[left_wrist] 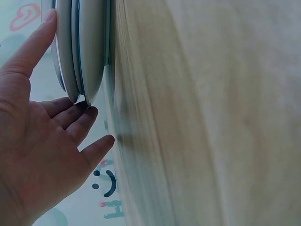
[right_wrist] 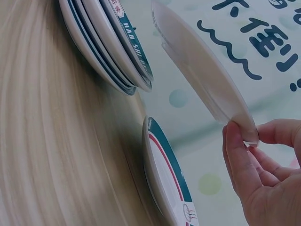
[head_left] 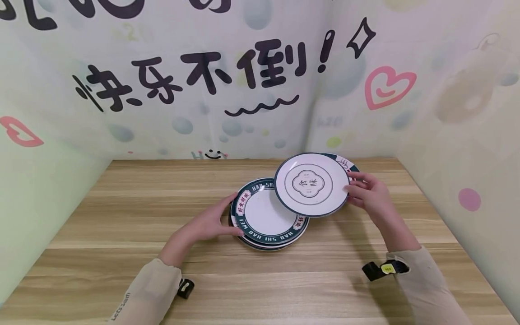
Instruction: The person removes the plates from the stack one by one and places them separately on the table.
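My right hand (head_left: 371,194) pinches the right rim of a round white plate (head_left: 310,183) with a dark green edge and printed characters at its centre. This plate is raised and tilted, partly covering the stack of plates (head_left: 266,216), whose top one has a green lettered rim. In the right wrist view, thumb and fingers grip the edge of the raised plate (right_wrist: 207,66). My left hand (head_left: 209,221) touches the left side of the stack, thumb and fingers spread along its rim. The left wrist view shows the stacked plates (left_wrist: 87,52) edge-on beside the fingers.
Another green-rimmed plate (head_left: 351,166) lies on the wooden table (head_left: 170,180) behind the raised one, mostly hidden. It stands apart from the stack in the right wrist view. A printed curtain (head_left: 162,131) encloses the back and sides of the table.
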`<state>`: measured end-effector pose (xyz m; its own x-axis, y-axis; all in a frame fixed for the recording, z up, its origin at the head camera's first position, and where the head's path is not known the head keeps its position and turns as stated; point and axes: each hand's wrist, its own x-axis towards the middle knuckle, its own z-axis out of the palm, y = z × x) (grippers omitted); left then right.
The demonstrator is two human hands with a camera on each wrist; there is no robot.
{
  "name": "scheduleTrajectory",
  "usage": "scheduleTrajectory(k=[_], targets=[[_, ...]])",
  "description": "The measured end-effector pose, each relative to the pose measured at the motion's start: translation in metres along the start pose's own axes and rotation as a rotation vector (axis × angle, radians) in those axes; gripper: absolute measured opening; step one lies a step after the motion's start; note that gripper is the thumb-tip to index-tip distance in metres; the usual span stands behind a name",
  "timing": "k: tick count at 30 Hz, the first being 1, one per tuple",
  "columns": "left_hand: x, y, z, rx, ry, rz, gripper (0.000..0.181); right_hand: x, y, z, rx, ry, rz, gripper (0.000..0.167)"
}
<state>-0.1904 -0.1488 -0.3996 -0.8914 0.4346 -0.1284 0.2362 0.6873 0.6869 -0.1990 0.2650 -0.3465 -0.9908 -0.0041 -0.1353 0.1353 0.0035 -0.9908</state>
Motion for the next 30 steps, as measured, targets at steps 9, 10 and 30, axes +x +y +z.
scheduleTrajectory(k=[9, 10, 30], targets=[[-0.001, 0.0, 0.0, 0.004, 0.002, -0.003, 0.113, -0.001, 0.001, -0.01, 0.077, 0.021, -0.009, 0.029], [-0.001, 0.0, 0.0, 0.004, 0.001, -0.003, 0.113, -0.001, 0.002, -0.011, 0.076, 0.027, -0.011, 0.029], [0.0, 0.001, 0.001, -0.014, -0.001, -0.001, 0.114, -0.003, 0.001, -0.028, 0.183, 0.067, -0.042, 0.032]])
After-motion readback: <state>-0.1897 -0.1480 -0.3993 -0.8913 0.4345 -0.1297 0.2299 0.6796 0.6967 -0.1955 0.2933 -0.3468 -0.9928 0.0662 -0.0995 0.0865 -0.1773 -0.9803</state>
